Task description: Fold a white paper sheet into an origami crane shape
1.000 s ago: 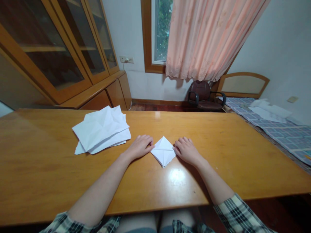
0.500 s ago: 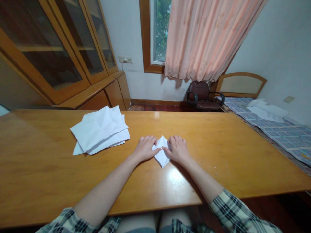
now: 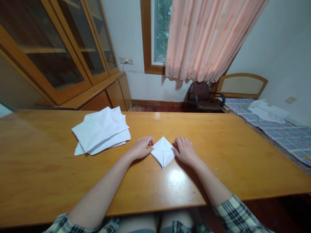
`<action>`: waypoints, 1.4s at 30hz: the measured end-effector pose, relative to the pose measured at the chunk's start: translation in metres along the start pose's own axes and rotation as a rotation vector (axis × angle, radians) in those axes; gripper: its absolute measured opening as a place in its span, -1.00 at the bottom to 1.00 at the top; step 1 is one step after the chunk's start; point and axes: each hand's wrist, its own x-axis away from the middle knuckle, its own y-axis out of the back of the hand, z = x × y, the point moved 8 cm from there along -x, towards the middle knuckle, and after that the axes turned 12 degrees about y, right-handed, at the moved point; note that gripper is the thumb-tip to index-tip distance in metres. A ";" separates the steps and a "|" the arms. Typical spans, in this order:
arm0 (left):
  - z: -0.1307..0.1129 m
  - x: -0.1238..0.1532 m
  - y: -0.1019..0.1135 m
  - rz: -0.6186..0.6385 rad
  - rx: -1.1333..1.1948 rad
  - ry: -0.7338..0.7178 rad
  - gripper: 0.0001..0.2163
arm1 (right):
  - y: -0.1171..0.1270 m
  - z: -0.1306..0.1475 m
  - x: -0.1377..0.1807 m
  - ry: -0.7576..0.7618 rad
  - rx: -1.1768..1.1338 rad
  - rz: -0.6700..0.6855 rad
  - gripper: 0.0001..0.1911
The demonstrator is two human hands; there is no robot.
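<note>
A small white folded paper [image 3: 163, 156] lies diamond-shaped on the wooden table, one point towards me and one away. Creases run across its middle and down its lower half. At its left corner is my left hand [image 3: 141, 148], fingers bent, thumb tip touching or just beside the edge. My right hand [image 3: 186, 150] rests at the opposite corner with its thumb tip on the paper's edge and its fingers curved on the tabletop. On both hands a gap shows between thumb and forefinger; neither is closed round the paper.
A stack of creased white sheets [image 3: 102, 129] lies on the table [image 3: 43, 174] to the left. Small specks are on the tabletop at the right. Beyond stand a glass-door cabinet [image 3: 88, 76], an office chair [image 3: 199, 92] and a bed [image 3: 274, 126].
My thumbs have slid apart from the paper's middle out to its left and right corners. Both hands moved outward, and the paper now shows flat and wider, with a crease across its middle.
</note>
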 end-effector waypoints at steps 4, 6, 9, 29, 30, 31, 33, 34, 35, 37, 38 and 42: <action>0.001 0.002 0.001 -0.004 0.071 -0.009 -0.79 | 0.005 -0.002 -0.001 0.029 -0.141 0.003 -0.84; 0.001 0.002 0.000 -0.031 0.080 0.003 -0.66 | 0.008 -0.001 -0.003 0.046 -0.197 -0.003 -0.78; -0.001 0.001 -0.002 -0.072 0.051 0.000 -0.61 | 0.008 0.003 -0.005 0.087 -0.246 0.009 -0.72; -0.014 0.000 0.000 -0.201 0.149 -0.078 -0.82 | 0.000 -0.008 -0.015 0.064 -0.474 -0.199 -0.89; -0.015 0.000 0.001 -0.208 0.153 -0.076 -0.82 | 0.001 -0.009 -0.015 0.055 -0.478 -0.218 -0.90; -0.016 0.000 0.001 -0.213 0.155 -0.074 -0.82 | 0.001 -0.010 -0.015 0.044 -0.480 -0.235 -0.90; -0.017 0.000 0.000 -0.221 0.154 -0.080 -0.83 | 0.003 -0.012 -0.016 0.020 -0.482 -0.252 -0.89; -0.017 -0.001 0.000 -0.226 0.151 -0.089 -0.83 | 0.003 -0.013 -0.016 0.009 -0.485 -0.251 -0.89; -0.018 -0.001 0.000 -0.233 0.148 -0.099 -0.83 | 0.003 -0.014 -0.017 -0.002 -0.491 -0.243 -0.88; -0.018 -0.001 0.001 -0.252 0.137 -0.113 -0.83 | 0.001 -0.016 -0.016 -0.023 -0.511 -0.218 -0.86; -0.018 -0.001 0.001 -0.261 0.131 -0.115 -0.83 | 0.000 -0.017 -0.016 -0.032 -0.521 -0.210 -0.84; -0.019 0.000 0.002 -0.279 0.128 -0.116 -0.84 | -0.001 -0.021 -0.015 -0.066 -0.522 -0.208 -0.86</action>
